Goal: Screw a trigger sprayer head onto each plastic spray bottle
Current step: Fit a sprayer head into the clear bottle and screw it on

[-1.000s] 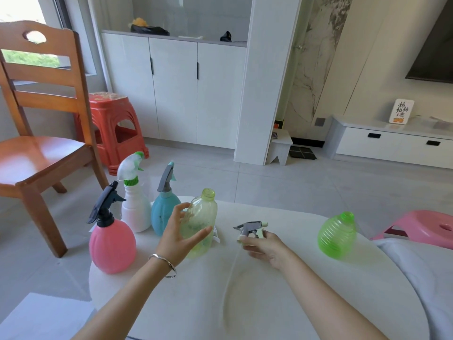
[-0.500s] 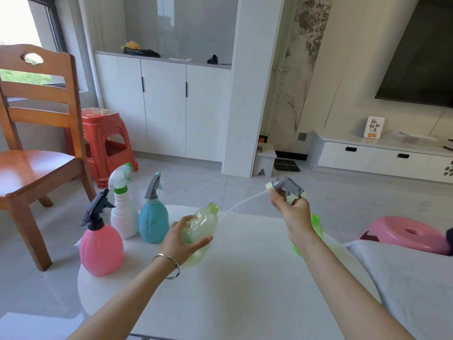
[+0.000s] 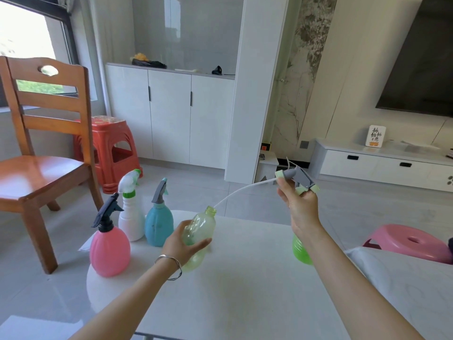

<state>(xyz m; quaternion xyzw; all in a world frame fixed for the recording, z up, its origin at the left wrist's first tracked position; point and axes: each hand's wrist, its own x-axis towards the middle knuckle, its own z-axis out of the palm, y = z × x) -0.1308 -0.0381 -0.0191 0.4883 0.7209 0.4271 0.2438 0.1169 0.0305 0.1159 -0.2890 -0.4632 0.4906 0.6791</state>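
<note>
Both hands were busy above the white table (image 3: 245, 303). The left hand (image 3: 180, 244) gripped a pale green transparent bottle (image 3: 202, 225) around its body, with the thumb on one side and the fingers curled on the other. The bottle was tilted, and its open mouth pointed toward 1 o'clock. The right hand (image 3: 297, 204), raised at 2 o'clock from the left one, pinched a grey trigger sprayer head (image 3: 300, 179) with pale green ends. From this head a thin white dip tube (image 3: 241, 192) curved down toward 8 o'clock. Its tip was at the bottle mouth; whether it was inside could not be told. The head itself was well apart from the neck and not yet screwed on.

A bright green bottle (image 3: 300, 251) stood on the table, its top hidden behind the right forearm. At 9 o'clock from the left hand, three bottles stood near each other with their heads on: a pink bottle (image 3: 109, 251), a white bottle (image 3: 131, 219) and a blue bottle (image 3: 158, 227). A silver bracelet (image 3: 169, 266) sat on the left wrist.
</note>
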